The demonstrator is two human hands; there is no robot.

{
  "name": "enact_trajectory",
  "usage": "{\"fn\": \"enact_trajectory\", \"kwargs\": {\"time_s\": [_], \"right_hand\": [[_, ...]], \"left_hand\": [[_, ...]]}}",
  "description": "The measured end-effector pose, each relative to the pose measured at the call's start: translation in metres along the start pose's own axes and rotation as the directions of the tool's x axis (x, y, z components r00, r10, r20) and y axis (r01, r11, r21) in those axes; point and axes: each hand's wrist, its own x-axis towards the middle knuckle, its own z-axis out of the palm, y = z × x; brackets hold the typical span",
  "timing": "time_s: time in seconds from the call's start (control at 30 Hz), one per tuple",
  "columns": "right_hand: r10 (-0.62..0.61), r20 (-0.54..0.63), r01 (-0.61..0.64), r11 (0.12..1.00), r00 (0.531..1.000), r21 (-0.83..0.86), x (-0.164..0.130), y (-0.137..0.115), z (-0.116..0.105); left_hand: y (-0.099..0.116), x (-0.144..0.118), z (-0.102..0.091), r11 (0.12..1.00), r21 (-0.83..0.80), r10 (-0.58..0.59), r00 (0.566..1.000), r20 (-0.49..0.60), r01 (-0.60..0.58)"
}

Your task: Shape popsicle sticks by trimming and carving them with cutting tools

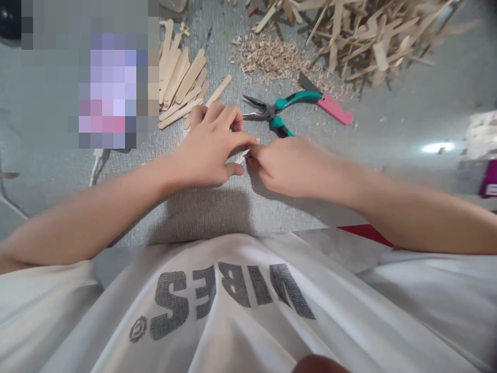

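Observation:
A small pale strip, probably wood, lies between my two hands above the grey cloth; most of it is covered by fingers. My left hand has its thumb and index finger around the strip's ends, the other fingers curled towards the cloth. Pinched at the fingertips, my right hand grips the strip from the right side. Just beyond the hands are long-nose pliers with teal handles, jaws parted. A pink-handled cutter with a dark blade lies against the pliers' handle.
Flat wooden craft sticks are spread at the back left. Behind the pliers sits a heap of wood shavings, with a large pile of split sticks at the back right. A white cable runs from a blurred-out device at left.

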Motion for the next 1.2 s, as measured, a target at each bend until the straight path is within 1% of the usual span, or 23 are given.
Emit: {"fn": "enact_trajectory", "kwargs": {"time_s": [0.1,0.23,0.3,0.43,0.6,0.73,0.87,0.93,1.03,1.13,1.2], "right_hand": [[-0.008,0.026,0.009,1.000,1.000,-0.018,0.000,-0.001,-0.004],[0.016,0.044,-0.015,1.000,0.999,-0.012,-0.001,-0.004,-0.008],[0.023,0.074,-0.021,0.999,0.997,-0.034,-0.001,-0.005,-0.009],[0.022,0.093,-0.015,0.997,0.995,-0.080,0.002,-0.007,-0.009],[0.041,0.126,-0.026,0.993,0.991,-0.115,0.002,-0.012,-0.013],[0.020,0.144,-0.005,0.995,0.989,-0.100,0.003,-0.017,-0.023],[0.027,0.233,0.012,0.987,0.972,-0.162,0.007,-0.025,-0.034],[0.050,0.261,-0.002,0.983,0.964,-0.183,0.010,-0.029,-0.037],[0.097,0.242,-0.059,0.985,0.965,-0.163,0.011,-0.034,-0.033],[0.163,0.211,-0.136,0.981,0.964,-0.140,0.011,-0.037,-0.026],[0.179,0.210,-0.153,0.979,0.961,-0.134,0.011,-0.037,-0.022]], "left_hand": [[0.002,-0.002,-0.001,1.000,0.014,0.006,1.000,-0.001,-0.006],[0.003,-0.004,-0.004,1.000,0.009,-0.001,1.000,0.016,0.001],[0.004,-0.004,-0.004,1.000,-0.007,-0.003,1.000,0.019,0.003],[0.004,-0.004,-0.004,1.000,-0.014,-0.001,1.000,0.009,0.001],[0.001,-0.002,0.002,1.000,-0.001,0.011,0.999,-0.040,-0.011],[-0.001,0.000,0.007,1.000,-0.004,0.015,0.998,-0.055,-0.016],[-0.001,0.000,0.012,0.999,-0.033,0.021,0.995,-0.098,-0.024],[-0.001,0.000,0.015,0.999,-0.042,0.029,0.992,-0.124,-0.035],[-0.002,0.000,0.020,0.997,-0.052,0.041,0.987,-0.153,-0.050],[-0.001,0.000,0.022,0.998,-0.043,0.039,0.988,-0.147,-0.046],[0.000,0.001,0.021,0.999,-0.036,0.032,0.991,-0.129,-0.037]]}}
